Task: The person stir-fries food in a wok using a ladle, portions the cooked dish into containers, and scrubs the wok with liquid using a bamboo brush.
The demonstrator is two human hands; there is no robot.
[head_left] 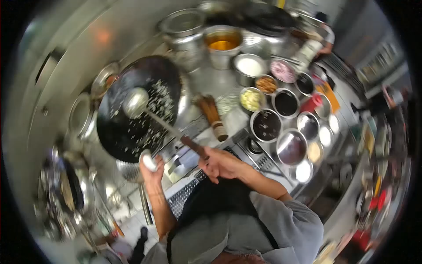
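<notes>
A large black wok [127, 83] stands at left, with small white bits of food [160, 103] scattered over its inside. My left hand [152, 172] is closed around a folded white cloth [150, 163] at the wok's near rim; whether a wok handle is under the cloth is hidden. My right hand [221, 164] grips the brown handle of a long metal ladle [135, 102]. The ladle's round bowl is inside the wok, over the food. Right of the wok lies a bamboo wok brush [212, 115].
Several metal bowls of ingredients crowd the right, including yellow chopped pieces [251, 99] and a dark sauce [266, 125]. Behind them stand a pot of amber liquid [223, 42] and a bowl of white contents [249, 65]. Another person [326, 37] is at upper right.
</notes>
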